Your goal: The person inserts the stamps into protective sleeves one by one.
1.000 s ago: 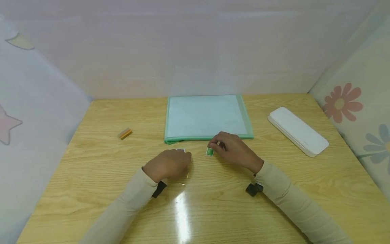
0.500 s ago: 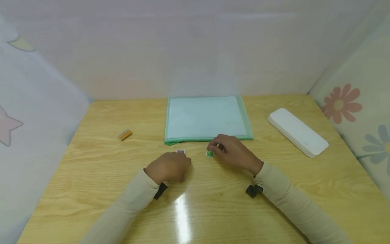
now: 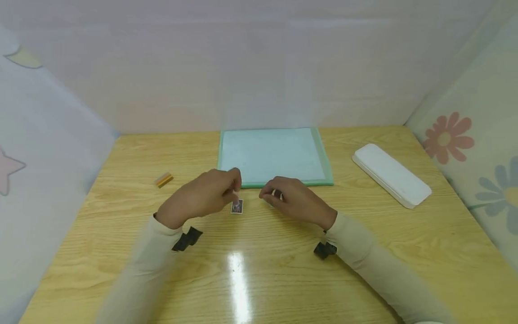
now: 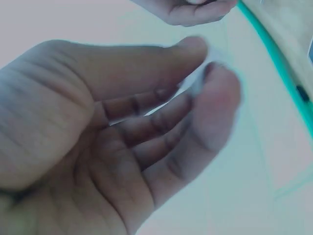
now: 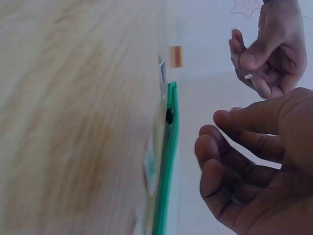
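Note:
My left hand (image 3: 202, 193) is raised above the table, its thumb and index finger pinching a small whitish piece (image 5: 248, 76). Below its fingertips lies a small stamp-like picture (image 3: 236, 207), dark with a white border. My right hand (image 3: 297, 200) hovers to the right, fingers loosely curled. In the right wrist view no object shows between its fingertips (image 5: 222, 119). A second small stamp-like picture, green with a white edge (image 5: 150, 164), lies on the table near it. That picture is mostly hidden by the right hand in the head view.
Behind the hands lies a flat pale folder with a green edge (image 3: 275, 155). At the right stands a white oblong case (image 3: 391, 175). A small orange-brown and grey striped piece (image 3: 163, 179) is at the left on the wooden table (image 3: 279, 279).
My left hand has risen and turned upward from the table, uncovering the dark picture, with a whitish piece in its fingers. My right hand has shifted slightly left, covering most of the green picture.

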`<state>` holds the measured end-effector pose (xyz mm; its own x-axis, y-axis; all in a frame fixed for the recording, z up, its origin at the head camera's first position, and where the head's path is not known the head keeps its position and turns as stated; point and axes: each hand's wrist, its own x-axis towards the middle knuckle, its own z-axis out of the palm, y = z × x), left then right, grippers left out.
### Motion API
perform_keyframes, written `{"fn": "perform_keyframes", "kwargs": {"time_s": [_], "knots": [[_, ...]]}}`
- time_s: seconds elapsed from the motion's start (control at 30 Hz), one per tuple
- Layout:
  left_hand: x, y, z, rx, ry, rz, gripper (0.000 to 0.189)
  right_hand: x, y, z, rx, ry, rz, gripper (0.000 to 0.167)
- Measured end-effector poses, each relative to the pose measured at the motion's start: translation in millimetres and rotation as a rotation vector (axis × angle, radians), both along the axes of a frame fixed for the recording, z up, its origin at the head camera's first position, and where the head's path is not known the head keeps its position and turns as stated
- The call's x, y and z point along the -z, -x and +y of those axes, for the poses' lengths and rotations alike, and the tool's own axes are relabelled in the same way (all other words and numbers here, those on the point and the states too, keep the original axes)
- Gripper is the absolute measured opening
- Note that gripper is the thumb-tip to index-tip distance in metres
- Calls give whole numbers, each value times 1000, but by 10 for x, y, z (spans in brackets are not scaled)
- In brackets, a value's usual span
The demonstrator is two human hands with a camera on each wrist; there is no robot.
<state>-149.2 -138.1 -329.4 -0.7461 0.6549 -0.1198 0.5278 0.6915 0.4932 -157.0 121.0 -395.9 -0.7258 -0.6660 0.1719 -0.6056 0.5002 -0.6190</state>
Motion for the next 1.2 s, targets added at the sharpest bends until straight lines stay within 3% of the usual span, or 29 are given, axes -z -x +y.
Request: {"fn": "perform_keyframes", "kwargs": {"time_s": [0.3, 0.43, 0.6, 0.83, 0.97, 1.2], "knots": [[-102, 40, -32, -68, -84, 200, 17, -3, 37, -381, -102, -283, -82, 35], [-134, 70, -50, -143, -125, 179, 18, 59, 43, -495, -118, -343, -52, 42], [-188, 109, -161, -261, -204, 145, 24, 121, 22, -547, -119, -352, 14, 48], [-193, 150, -296, -373, -181, 231, 10, 179, 7, -553, -134, -282, 47, 33], [-183, 160, -319, -397, -181, 268, 8, 184, -11, -578, -130, -265, 38, 26], [-189, 159, -308, -406, -235, 256, 9, 172, -52, -604, -77, -292, -20, 43]]}}
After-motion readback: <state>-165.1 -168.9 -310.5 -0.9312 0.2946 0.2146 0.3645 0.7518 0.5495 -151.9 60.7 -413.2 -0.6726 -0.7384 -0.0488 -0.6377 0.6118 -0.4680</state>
